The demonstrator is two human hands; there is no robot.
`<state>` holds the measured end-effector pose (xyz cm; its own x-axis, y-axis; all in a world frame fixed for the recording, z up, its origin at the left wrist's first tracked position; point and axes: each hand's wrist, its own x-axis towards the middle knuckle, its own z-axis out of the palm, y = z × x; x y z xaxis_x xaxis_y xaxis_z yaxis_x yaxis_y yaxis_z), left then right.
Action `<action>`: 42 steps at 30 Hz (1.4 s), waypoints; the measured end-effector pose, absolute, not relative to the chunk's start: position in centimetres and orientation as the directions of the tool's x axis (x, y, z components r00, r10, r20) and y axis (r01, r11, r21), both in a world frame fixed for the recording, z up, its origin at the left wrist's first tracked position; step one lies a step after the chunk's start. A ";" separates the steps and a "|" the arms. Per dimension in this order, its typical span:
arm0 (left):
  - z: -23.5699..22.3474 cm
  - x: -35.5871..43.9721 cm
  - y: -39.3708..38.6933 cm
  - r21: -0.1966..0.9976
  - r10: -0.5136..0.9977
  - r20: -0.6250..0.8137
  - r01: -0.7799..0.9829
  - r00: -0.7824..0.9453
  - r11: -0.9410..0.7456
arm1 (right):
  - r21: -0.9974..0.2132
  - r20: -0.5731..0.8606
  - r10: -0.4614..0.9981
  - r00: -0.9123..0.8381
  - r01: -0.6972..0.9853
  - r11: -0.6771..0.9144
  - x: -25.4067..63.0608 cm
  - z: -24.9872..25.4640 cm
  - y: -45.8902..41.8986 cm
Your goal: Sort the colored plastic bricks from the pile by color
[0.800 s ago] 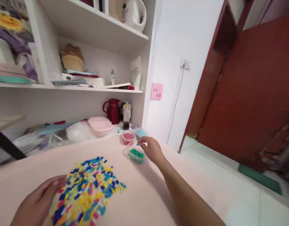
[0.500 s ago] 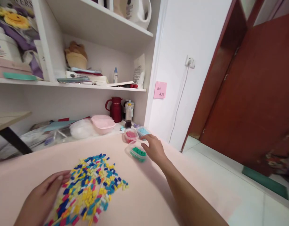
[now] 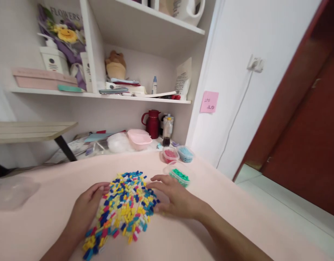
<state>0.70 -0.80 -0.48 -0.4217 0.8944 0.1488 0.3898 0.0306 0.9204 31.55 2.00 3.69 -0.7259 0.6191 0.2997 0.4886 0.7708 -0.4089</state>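
Note:
A spread pile of small coloured pieces (image 3: pixel 129 203), mostly blue, teal, yellow, white and pink, lies on the pink-covered table. My left hand (image 3: pixel 87 206) is at the pile's left edge, its thumb and fingers pressed together; whatever is between the tips is hidden. Over the right edge, my right hand (image 3: pixel 175 197) is open, with thumb and fingers apart and nothing seen in them. Just beyond it stands a clear tub of green pieces (image 3: pixel 180 174). Farther back are a tub of pinkish-red pieces (image 3: pixel 170 154) and a tub of light-blue pieces (image 3: pixel 185 153).
Along the table's back are a pink lidded bowl (image 3: pixel 140 139), a red jug (image 3: pixel 153 125) and a bottle of dark liquid (image 3: pixel 167 132). A clear plastic container (image 3: pixel 13 194) lies at the left. Shelves (image 3: pixel 145 99) rise behind; the table's right edge drops to the floor.
My right hand has come back from the tubs to the pile. The small blue piece it pinched earlier is no longer in its fingers. The view has turned left.

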 end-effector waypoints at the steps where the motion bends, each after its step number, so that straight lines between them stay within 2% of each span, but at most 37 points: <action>1: -0.6 0.7 -0.8 0.927 0.890 0.160 0.374 -0.427 0.013 | -0.367 0.282 0.579 -0.765 0.471 0.802 31.0 3.2 1.7; 6: -1.1 0.2 -0.8 0.937 0.849 0.205 0.348 -0.487 -0.026 | -0.233 0.157 0.448 -0.880 0.408 0.883 28.8 1.2 0.9; 10: -1.4 -0.1 -0.7 0.940 0.830 0.229 0.337 -0.509 -0.054 | -0.187 0.147 0.431 -0.890 0.403 0.896 28.2 0.9 0.8; 16: -1.3 0.1 -0.8 0.955 0.842 0.223 0.285 -0.491 -0.087 | -0.119 0.212 0.423 -0.881 0.406 0.906 28.0 0.3 1.2; 21: -1.4 0.2 -1.1 0.976 0.881 0.152 0.208 -0.447 -0.063 | -0.047 0.347 0.418 -0.840 0.429 0.902 27.7 -0.2 1.2; 26: -0.6 0.0 -1.3 0.988 0.942 0.080 0.151 -0.327 -0.032 | -0.015 0.421 0.259 -0.869 0.278 0.960 25.7 1.9 -1.3; 30: 1.2 -0.7 -1.9 0.989 0.966 0.041 0.145 -0.255 -0.004 | -0.032 0.379 0.119 -0.918 0.115 0.993 22.6 3.2 -5.0; 34: 3.1 -0.7 -3.1 0.980 0.971 0.045 0.197 -0.233 0.002 | 0.021 0.324 -0.010 -0.946 -0.003 1.000 20.5 2.3 -6.0; 38: 3.8 0.3 -4.3 0.966 0.969 0.076 0.257 -0.234 -0.014 | 0.004 0.329 0.102 -0.939 0.109 0.994 20.6 1.8 -4.4; 42: 2.8 0.3 -5.0 0.956 0.923 0.081 0.292 -0.375 0.035 | -0.050 0.337 0.208 -0.918 0.203 0.978 22.1 2.5 -3.8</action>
<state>0.26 -4.97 2.82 -0.3751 0.9234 0.0810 0.2919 0.0347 0.9558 22.07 -3.77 2.51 -0.9185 0.2077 0.3365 0.2029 0.9779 -0.0499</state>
